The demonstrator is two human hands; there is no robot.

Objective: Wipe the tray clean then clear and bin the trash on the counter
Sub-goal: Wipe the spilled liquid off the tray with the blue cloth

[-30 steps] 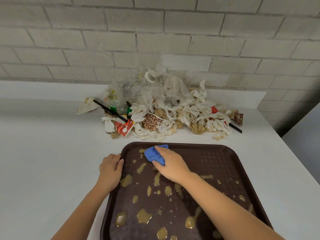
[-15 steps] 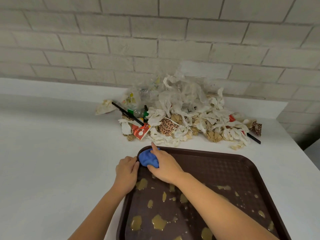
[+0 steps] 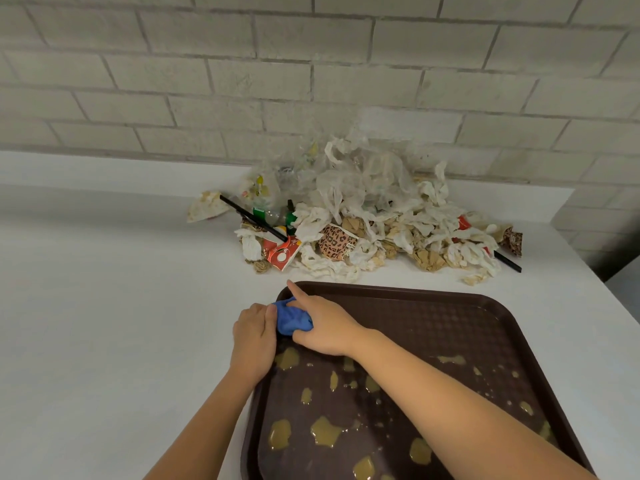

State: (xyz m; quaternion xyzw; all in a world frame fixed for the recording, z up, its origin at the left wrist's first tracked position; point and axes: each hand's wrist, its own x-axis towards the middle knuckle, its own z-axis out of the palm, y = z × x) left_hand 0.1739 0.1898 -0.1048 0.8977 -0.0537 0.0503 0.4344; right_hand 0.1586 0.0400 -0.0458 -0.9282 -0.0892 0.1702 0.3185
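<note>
White surface (image 3: 104,306): carries all items. Left hand (image 3: 254,336): fingers curled over the left rim of the brown tray (image 3: 450,295) near its 10 o'clock corner, touching the cloth. Blue cloth (image 3: 292,320): bunched in that corner of the tray. Right hand (image 3: 329,329): thumb and lower fingers wrapped round the cloth, index finger straight toward 11 o'clock. Tan spills (image 3: 325,433): scattered over the tray's near half. Trash pile (image 3: 367,216): crumpled napkins, plastic wrap, leopard-print cup (image 3: 337,242), black straw (image 3: 252,218); at the tray's 12 o'clock, against the brick wall (image 3: 311,81).
</note>
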